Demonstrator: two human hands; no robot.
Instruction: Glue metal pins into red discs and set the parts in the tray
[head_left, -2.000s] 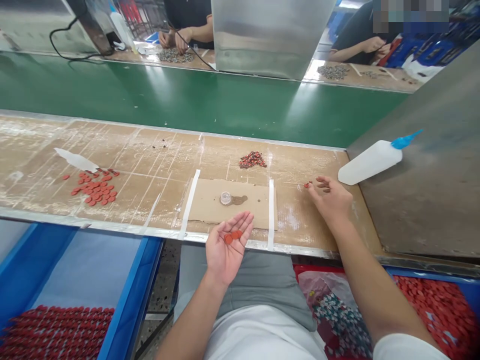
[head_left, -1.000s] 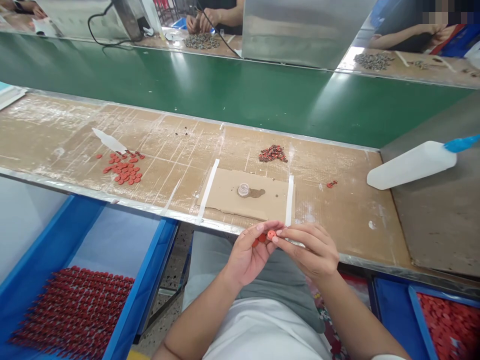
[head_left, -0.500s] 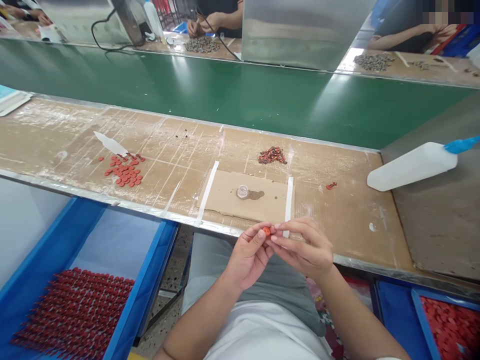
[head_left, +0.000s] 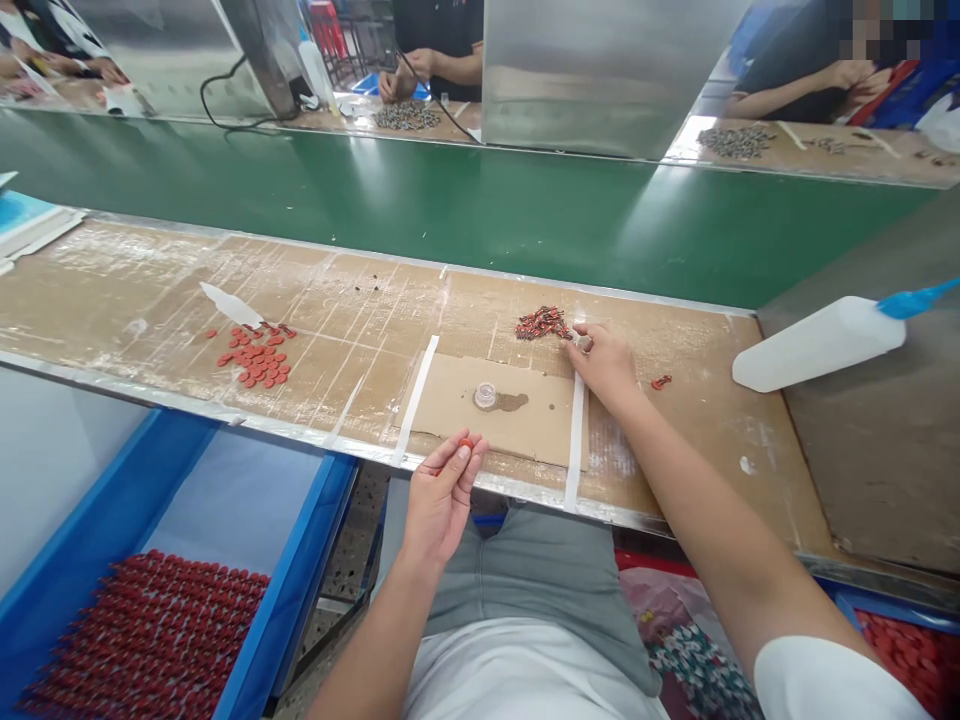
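Just beyond the cardboard pad (head_left: 525,437), the right hand (head_left: 606,368) is apparently performing a picking step at the pile of red-and-black pieces (head_left: 540,323), probably calling next for isolating one; whether it is pinching anything is unclear. At the pad's near edge, the left hand (head_left: 437,497) is pinching a red disc (head_left: 466,443).

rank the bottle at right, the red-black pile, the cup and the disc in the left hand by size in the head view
1. Bottle, clearly largest
2. Red-black pile
3. Cup
4. Disc, partly hidden, so judged by what shows
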